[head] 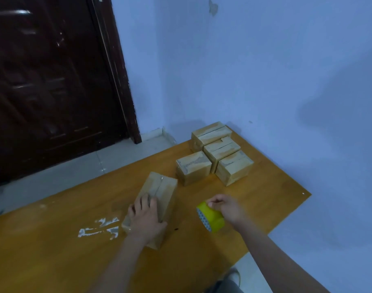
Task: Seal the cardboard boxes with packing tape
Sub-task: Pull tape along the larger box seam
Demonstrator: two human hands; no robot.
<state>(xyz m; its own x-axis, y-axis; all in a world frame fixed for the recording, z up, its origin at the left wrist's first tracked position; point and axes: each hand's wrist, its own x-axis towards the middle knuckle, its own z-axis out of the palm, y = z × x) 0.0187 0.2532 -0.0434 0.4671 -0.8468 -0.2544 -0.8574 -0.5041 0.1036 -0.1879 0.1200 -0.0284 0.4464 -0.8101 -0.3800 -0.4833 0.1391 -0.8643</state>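
A smooth orange-brown wooden table (254, 199) stands against a pale blue wall. Five blocky cardboard boxes: four clustered (216, 153) at the table's far edge, one nearer box (159, 191) under the flat-fingered left hand (146, 218). Just right of that box, the right hand (228, 207) pinches a yellow tape roll (210, 217).

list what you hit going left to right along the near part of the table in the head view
white scuffed patch → left hand pressing on the near cardboard box → small dark spot → yellow tape roll → right hand holding it
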